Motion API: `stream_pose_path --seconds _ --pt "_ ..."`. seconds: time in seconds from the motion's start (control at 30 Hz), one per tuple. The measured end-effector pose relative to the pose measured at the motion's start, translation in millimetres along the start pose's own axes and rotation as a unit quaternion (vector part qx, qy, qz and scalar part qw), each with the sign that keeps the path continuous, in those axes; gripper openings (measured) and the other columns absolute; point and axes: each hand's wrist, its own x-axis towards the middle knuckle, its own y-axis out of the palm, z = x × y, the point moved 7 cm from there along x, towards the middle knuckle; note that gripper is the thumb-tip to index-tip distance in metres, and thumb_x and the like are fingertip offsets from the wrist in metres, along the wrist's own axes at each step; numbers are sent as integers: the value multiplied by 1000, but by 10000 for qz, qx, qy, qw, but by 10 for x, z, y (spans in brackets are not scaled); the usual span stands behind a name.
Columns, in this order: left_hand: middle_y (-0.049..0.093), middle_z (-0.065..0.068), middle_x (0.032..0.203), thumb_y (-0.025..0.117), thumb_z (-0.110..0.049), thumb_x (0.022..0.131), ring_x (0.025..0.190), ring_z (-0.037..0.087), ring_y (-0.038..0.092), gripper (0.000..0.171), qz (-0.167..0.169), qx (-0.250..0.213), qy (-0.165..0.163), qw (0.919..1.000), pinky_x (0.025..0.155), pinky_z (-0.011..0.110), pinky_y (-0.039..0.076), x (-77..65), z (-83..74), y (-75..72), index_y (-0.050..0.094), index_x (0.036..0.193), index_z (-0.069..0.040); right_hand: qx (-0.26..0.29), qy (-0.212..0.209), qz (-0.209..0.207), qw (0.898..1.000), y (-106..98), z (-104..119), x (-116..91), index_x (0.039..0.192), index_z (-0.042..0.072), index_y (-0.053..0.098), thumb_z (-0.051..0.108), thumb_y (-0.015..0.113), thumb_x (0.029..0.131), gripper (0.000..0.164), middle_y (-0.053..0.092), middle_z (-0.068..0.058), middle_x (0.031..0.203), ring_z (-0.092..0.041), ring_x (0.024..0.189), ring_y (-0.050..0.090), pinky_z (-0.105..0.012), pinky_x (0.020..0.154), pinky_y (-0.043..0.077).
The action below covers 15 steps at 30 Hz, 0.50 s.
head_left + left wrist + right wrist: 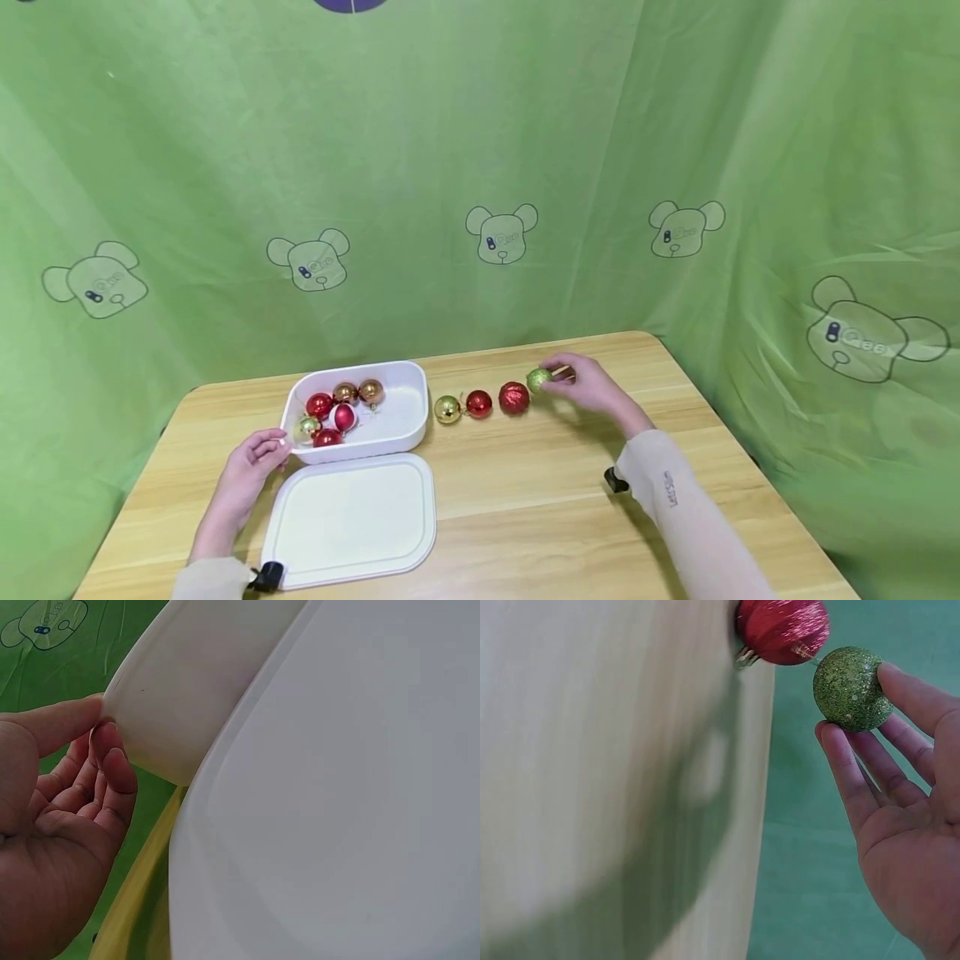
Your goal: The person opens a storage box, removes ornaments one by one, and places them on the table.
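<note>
Between thumb and fingers my right hand (588,385) pinches a glittery green Christmas ball (538,381), at the right end of a row on the table. Left of it in the row come a textured red ball (513,398), a shiny red ball (478,404) and a gold ball (447,409). My left hand (253,471) pinches the near left corner of a white plastic box (408,429), thumb on the rim in the left wrist view. Inside the box lie several balls, among them a red one (319,406) and a copper one (371,392).
A white lid (352,521) lies flat on the wooden table (540,533), just in front of the box. Behind the table's far edge hangs a green curtain (420,283) printed with bear heads. It also runs down both sides.
</note>
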Motion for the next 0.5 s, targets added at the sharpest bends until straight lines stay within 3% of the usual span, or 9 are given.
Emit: stream_pose_path --seconds 0.5 --pt "67 -10 91 66 -16 103 85 7 64 45 4 27 23 10000 80 20 59 -9 -15 -1 47 136 8 -19 318 43 9995 138 -264 -25 132 4 64 19 76 95 42 66 -18 131 -34 114 66 -50 102 57"
